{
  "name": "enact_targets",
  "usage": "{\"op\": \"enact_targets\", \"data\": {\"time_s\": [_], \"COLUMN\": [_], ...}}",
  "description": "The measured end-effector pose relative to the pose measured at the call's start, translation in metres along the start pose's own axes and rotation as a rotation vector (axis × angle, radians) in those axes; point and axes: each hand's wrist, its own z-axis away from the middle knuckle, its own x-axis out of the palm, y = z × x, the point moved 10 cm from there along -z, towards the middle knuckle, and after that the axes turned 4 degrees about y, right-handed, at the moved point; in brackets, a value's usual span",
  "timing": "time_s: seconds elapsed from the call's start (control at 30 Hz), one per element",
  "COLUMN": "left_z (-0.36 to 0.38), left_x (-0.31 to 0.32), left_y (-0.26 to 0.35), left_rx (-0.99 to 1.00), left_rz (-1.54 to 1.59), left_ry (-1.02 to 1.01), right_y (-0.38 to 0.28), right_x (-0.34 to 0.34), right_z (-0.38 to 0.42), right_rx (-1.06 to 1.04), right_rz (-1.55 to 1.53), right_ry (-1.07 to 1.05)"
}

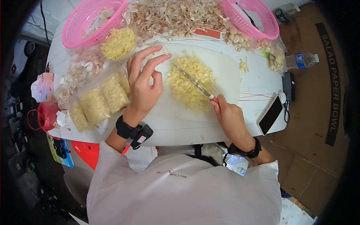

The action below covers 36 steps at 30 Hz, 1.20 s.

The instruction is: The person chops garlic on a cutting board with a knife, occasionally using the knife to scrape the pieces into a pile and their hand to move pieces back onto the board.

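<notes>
My right hand [230, 117] is closed around the red handle of a knife [193, 81]. Its blade lies across a heap of chopped garlic [191, 97] on a white cutting board [225, 67], with bits stuck along the metal. My left hand [144, 80] is to the left of the heap, over the board's left side. Its fingers are apart and bent, with nothing between them. Close by my left wrist are clear bags of chopped garlic [95, 105]. Above my left hand stands a round container of chopped garlic [118, 44].
Garlic skins [168, 18] cover the table's far side between a left pink basket [77, 32] and a right pink basket [264, 24]. Whole cloves sit beneath the right one. A phone [270, 115] and a water bottle [302, 60] are at the right, red twine [48, 115] at the left.
</notes>
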Motion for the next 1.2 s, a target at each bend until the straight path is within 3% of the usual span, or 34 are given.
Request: {"op": "enact_targets", "data": {"time_s": [0.33, 0.57, 0.67, 0.73, 1.2], "left_z": [-0.002, 0.002, 0.002, 0.003, 0.003], "left_x": [-0.001, 0.003, 0.002, 0.006, 0.007], "left_y": [-0.003, -0.008, -0.004, -0.013, -0.017], "left_rx": [-0.001, -0.044, -0.022, -0.125, -0.134], "left_rz": [0.010, 0.017, 0.030, 0.109, 0.134], "left_ry": [-0.006, -0.023, -0.004, -0.018, -0.015], "right_y": [-0.005, -0.005, -0.008, -0.012, -0.015], "right_x": [0.026, 0.019, 0.013, 0.014, 0.025], "right_z": [-0.002, -0.004, -0.006, -0.005, -0.010], "right_rx": [-0.044, -0.077, -0.019, 0.009, -0.038], "right_rz": [0.185, 0.191, 0.011, 0.002, 0.167], "right_ry": [0.026, 0.068, 0.019, -0.018, -0.013]}}
